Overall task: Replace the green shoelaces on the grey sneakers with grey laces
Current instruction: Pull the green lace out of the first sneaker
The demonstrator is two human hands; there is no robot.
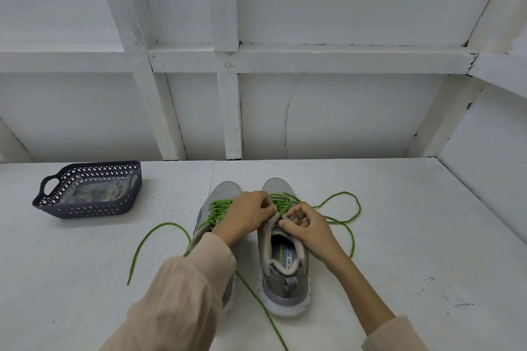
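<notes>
Since both hands are crowded over the throat of the right sneaker (281, 291), I read this as the unthreading stage; the pair stands side by side on the white table (399, 236), toes away from me, the left sneaker (225, 191) partly under the left sleeve. The left hand (251, 214) has its fingers curled in tight at the top eyelets, seemingly pinching the green lace (355, 208) where it crosses; the right hand (309, 226) is curled narrow too, thumb and fingertips nipping the eyelet edge of the right sneaker by the tongue, though exactly what sits between them is hidden. The lace is untied, its free ends looping loose over the table beside and behind the shoe; the left sneaker's lace (159, 229) trails loose as well, one end towards me.

I judge the lace light, limp and round-corded, so it should slide once slack; pushing it does nothing, so I would take it right at a crossing and draw it out loop by loop, watching that the long tails do not snag. The sneaker looks light with a soft mesh upper; it will skid or fold unless pinned, so the firmer collar or eyelet band is the place to hold.

Well apart to the left sits a dark lattice basket (85, 209) with a clear packet (94, 192) inside; whether that holds the grey laces I cannot tell.
</notes>
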